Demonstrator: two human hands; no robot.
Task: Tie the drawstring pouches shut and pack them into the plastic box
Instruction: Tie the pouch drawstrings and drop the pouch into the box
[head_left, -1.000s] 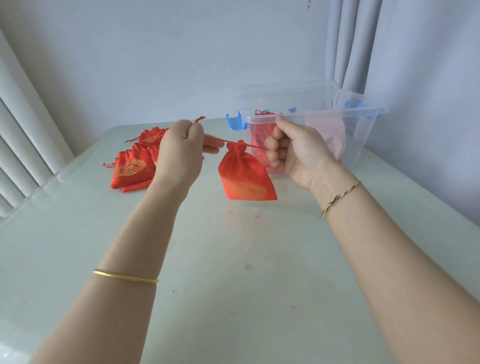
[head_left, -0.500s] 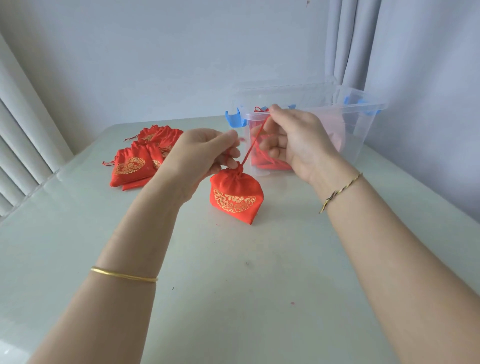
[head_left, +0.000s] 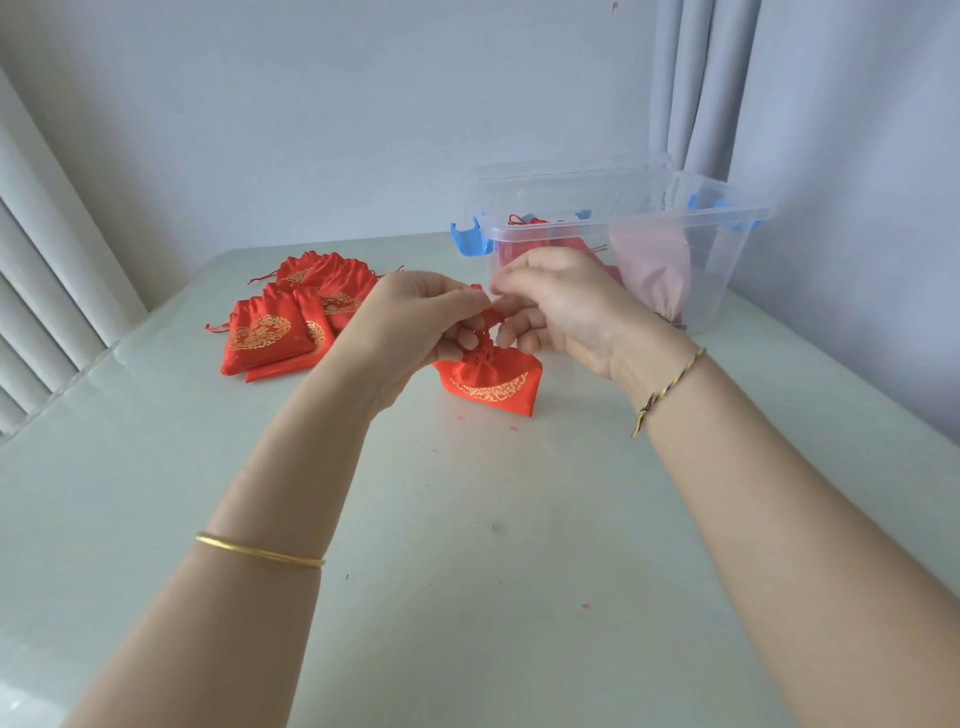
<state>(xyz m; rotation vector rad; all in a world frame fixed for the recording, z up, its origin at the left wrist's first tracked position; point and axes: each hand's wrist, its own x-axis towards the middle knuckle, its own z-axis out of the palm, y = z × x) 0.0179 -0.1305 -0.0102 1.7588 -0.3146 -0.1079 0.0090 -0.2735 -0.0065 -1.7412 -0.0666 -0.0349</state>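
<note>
A red drawstring pouch (head_left: 493, 382) with gold print rests on the table in front of me, its neck gathered tight. My left hand (head_left: 415, 327) and my right hand (head_left: 561, 306) meet just above that neck, fingers pinched on its red drawstring. The cord itself is mostly hidden by the fingers. A pile of several red pouches (head_left: 291, 322) lies to the left on the table. The clear plastic box (head_left: 727, 244) with blue latches stands open behind my right hand, with red pouches (head_left: 524, 244) inside.
The pale glossy table (head_left: 467, 545) stretches toward me. A wall and a grey curtain (head_left: 691, 88) stand right behind the box. White vertical blinds (head_left: 36, 291) run along the table's left edge. Small red lint specks dot the tabletop.
The pouch hung in the air on a taut cord between my spread hands. It has come down onto the table, and both hands have closed in together over its neck.
</note>
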